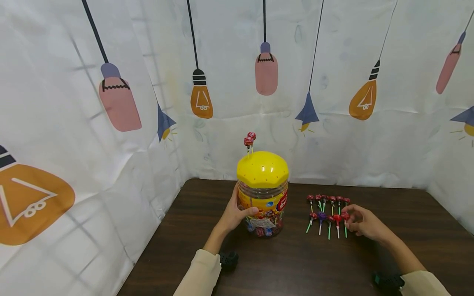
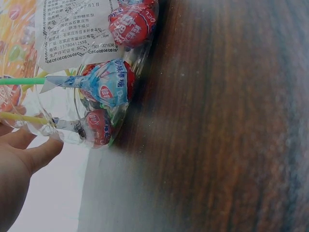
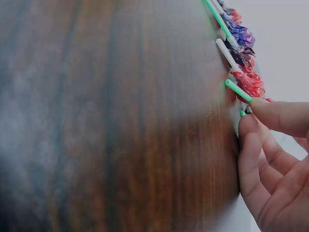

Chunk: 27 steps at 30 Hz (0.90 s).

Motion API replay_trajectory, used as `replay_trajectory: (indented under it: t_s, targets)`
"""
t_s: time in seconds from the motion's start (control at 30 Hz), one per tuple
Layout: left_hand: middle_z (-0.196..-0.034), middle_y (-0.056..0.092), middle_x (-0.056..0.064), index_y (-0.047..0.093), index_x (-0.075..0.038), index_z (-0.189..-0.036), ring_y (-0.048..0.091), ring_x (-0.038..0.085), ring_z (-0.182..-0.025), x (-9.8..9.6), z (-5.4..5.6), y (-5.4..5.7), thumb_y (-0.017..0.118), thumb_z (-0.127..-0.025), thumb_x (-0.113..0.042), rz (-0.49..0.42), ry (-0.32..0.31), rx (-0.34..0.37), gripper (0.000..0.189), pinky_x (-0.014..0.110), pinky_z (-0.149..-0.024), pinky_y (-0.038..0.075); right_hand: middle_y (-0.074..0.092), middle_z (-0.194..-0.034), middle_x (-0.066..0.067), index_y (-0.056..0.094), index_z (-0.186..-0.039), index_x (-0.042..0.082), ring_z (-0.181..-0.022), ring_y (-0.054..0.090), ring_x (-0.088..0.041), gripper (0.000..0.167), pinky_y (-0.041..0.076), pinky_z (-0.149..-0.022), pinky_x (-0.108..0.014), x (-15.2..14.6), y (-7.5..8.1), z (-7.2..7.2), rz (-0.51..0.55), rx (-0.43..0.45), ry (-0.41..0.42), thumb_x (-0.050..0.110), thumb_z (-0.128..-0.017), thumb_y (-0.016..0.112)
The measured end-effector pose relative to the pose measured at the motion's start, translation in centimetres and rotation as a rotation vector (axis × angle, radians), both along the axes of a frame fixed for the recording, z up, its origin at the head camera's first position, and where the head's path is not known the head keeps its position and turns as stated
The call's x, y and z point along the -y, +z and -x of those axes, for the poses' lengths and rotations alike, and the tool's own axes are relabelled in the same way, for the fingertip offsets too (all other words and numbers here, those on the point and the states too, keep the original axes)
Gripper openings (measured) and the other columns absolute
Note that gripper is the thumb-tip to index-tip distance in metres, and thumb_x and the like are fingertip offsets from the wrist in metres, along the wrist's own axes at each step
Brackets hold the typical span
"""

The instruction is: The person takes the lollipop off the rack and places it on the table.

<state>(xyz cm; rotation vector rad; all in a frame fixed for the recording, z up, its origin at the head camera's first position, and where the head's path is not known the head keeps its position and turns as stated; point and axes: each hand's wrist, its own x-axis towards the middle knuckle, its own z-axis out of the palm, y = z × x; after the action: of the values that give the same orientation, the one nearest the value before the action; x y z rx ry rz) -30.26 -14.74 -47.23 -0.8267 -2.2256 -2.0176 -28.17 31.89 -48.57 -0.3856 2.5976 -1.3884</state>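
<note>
A clear candy jar point(image 1: 263, 205) with a yellow lid point(image 1: 262, 169) stands upright on the table. My left hand point(image 1: 235, 214) grips its side, thumb across the front label; the left wrist view shows wrapped lollipops point(image 2: 107, 83) through the clear wall. Two red lollipops point(image 1: 249, 142) stick up from the lid's left side. To the right lie two rows of lollipops, including a purple one point(image 1: 321, 216) in the nearer row. At that row's right end my right hand point(image 1: 367, 223) pinches a red lollipop point(image 1: 345, 216) with a green stick between thumb and fingers.
The farther row of red lollipops point(image 1: 332, 199) lies just behind the nearer one. Dark brown table point(image 1: 296, 263) lies under everything. A white curtain point(image 1: 237, 135) printed with hanging lamps stands behind the table and along its left side.
</note>
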Motion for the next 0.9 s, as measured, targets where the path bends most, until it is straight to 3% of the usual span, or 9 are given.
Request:
replay_trajectory:
  t_s: [0.4,0.57,0.7,0.9]
  targets:
    - [-0.158,0.04,0.0,0.006,-0.044,-0.162,0.051,0.025,-0.138,0.0,-0.1,0.1,0.078,-0.089,-0.047,0.0,-0.006,-0.018,0.102,0.051,-0.114,0.045,0.06,-0.084,-0.01,0.047,-0.13,-0.013,-0.064,0.049,-0.009,0.035,0.044,-0.05,-0.029,-0.1,0.0,-0.1,0.018,-0.045,0.085,-0.005,-0.097,0.058]
    - [-0.16,0.038,0.002,0.005,-0.043,-0.162,0.049,0.026,-0.139,0.0,-0.2,0.0,0.077,-0.09,-0.048,0.008,0.002,-0.019,0.102,0.053,-0.114,0.045,0.061,-0.087,-0.013,0.046,-0.134,-0.011,-0.066,0.051,-0.011,0.039,0.047,-0.053,-0.03,-0.1,0.8,-0.2,-0.003,-0.03,0.067,-0.002,-0.099,0.059]
    - [-0.161,0.037,0.003,0.004,-0.042,-0.162,0.048,0.025,-0.14,-0.1,-0.3,0.1,0.077,-0.09,-0.046,0.004,-0.002,-0.014,0.103,0.051,-0.115,0.044,0.061,-0.085,-0.011,0.047,-0.135,-0.009,-0.064,0.054,-0.014,0.039,0.05,-0.054,-0.032,0.2,2.7,-0.1,-0.003,-0.091,0.028,0.004,-0.101,0.061]
    - [-0.159,0.038,0.001,0.005,-0.043,-0.162,0.05,0.023,-0.138,-0.1,-0.3,0.2,0.078,-0.09,-0.045,-0.002,-0.011,-0.018,0.102,0.047,-0.114,0.045,0.062,-0.086,-0.009,0.053,-0.133,0.001,-0.068,0.059,-0.021,0.035,0.053,-0.062,-0.031,2.9,7.6,-0.1,0.023,-0.25,0.033,0.017,-0.103,0.062]
